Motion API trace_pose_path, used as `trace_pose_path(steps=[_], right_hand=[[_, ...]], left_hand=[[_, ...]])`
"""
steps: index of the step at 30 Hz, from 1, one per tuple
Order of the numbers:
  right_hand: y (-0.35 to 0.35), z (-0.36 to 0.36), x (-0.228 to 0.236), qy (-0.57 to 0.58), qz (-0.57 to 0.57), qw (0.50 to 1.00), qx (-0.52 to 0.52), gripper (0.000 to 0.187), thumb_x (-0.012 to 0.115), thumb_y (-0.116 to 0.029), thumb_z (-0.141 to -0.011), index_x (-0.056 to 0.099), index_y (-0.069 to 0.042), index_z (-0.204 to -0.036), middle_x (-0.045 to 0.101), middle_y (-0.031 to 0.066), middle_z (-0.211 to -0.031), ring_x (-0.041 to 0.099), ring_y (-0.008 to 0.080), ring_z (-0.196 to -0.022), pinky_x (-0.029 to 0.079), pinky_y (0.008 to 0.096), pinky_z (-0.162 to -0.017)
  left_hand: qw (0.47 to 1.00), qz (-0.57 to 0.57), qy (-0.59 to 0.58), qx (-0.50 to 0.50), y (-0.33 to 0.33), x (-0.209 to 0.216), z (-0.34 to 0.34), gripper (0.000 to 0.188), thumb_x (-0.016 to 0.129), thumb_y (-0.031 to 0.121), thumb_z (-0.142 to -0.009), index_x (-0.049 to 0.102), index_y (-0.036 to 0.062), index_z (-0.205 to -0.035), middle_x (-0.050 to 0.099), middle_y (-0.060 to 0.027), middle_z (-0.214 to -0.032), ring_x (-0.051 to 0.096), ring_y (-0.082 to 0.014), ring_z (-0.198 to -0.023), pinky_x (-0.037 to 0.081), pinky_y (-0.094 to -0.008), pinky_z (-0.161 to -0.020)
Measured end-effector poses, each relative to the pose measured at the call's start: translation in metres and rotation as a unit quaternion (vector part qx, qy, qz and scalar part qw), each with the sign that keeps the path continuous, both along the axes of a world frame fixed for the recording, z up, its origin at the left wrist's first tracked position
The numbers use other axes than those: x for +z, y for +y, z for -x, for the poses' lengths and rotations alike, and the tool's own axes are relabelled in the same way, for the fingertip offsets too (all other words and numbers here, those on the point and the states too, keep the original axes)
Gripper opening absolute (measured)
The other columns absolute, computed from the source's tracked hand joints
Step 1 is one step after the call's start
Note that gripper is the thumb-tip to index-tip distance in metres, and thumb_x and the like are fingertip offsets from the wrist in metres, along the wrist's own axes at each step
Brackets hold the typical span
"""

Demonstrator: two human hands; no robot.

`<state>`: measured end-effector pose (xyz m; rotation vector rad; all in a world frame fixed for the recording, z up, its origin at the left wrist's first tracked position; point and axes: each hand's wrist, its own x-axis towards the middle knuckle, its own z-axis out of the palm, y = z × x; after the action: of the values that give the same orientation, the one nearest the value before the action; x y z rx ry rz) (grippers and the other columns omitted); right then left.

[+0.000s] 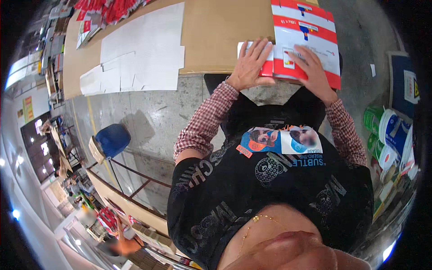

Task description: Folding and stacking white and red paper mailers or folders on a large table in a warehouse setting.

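Note:
A red and white printed cardboard carton (321, 49), which looks flat, lies at the table's near right side, and more printed card shows behind it. My left hand (252, 65) rests on a white and red flap at its left, palm down, fingers stretched forward and thumb apart. On the printed face lies my right hand (312, 74), its fingers extended toward the left and slightly blurred. Both hands press from above and grasp nothing that I can see. What lies under the palms is hidden.
White cardboard sheets (144, 58) lie on the brown tabletop (216, 31) at the left, with red packaging (108, 10) behind them. A blue-backed stool (112, 139) stands on the floor at left. Buckets (391, 130) are stacked at right. Another person (121, 234) works at lower left.

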<state>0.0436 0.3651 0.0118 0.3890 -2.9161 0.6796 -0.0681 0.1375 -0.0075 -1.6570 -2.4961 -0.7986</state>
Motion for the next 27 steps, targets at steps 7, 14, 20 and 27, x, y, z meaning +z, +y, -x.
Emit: trace_pose_path(steps=[7,14,20,27], right_hand=[[0.007,-0.013,-0.015,-0.005,-0.017,0.998,-0.055,0.067,0.069,-0.031,-0.073,0.043,-0.022,-0.134,0.030,0.0055,-0.143,0.025,0.0246,-0.132,0.024,0.0417,-0.108],[0.010,-0.018,-0.025,0.003,-0.070,0.997,-0.030,0.055,0.056,-0.045,-0.082,0.049,-0.020,-0.130,0.034,0.0077,-0.141,0.027,0.0267,-0.131,0.023,0.0425,-0.108],[0.075,-0.061,-0.032,0.063,0.076,0.934,-0.344,0.044,0.061,-0.026,-0.085,0.052,-0.011,-0.126,0.042,0.0136,-0.133,0.042,0.0287,-0.121,0.035,0.0410,-0.100],[0.032,-0.028,0.002,0.120,0.840,0.361,-0.387,0.037,0.042,-0.024,-0.096,0.043,-0.001,-0.125,0.052,0.0141,-0.121,0.051,0.0245,-0.112,0.041,0.0381,-0.097]], left_hand=[[0.999,0.026,0.038,0.003,0.012,-0.011,0.000,0.095,0.042,0.071,-0.074,0.033,-0.0028,-0.133,0.033,-0.0185,-0.139,0.029,-0.0354,-0.130,0.018,-0.0560,-0.104],[0.989,0.105,0.097,0.030,0.024,-0.017,-0.004,0.090,0.047,0.067,-0.075,0.037,-0.0034,-0.131,0.035,-0.0223,-0.137,0.030,-0.0370,-0.129,0.023,-0.0553,-0.102],[0.979,0.103,0.104,0.140,0.059,-0.012,0.015,0.070,0.050,0.053,-0.083,0.038,0.0039,-0.131,0.034,-0.0241,-0.136,0.031,-0.0431,-0.125,0.026,-0.0559,-0.098],[0.985,0.029,0.044,0.164,0.061,-0.024,0.010,0.051,0.050,0.017,-0.084,0.039,0.0036,-0.132,0.031,-0.0249,-0.138,0.026,-0.0421,-0.129,0.021,-0.0558,-0.103]])
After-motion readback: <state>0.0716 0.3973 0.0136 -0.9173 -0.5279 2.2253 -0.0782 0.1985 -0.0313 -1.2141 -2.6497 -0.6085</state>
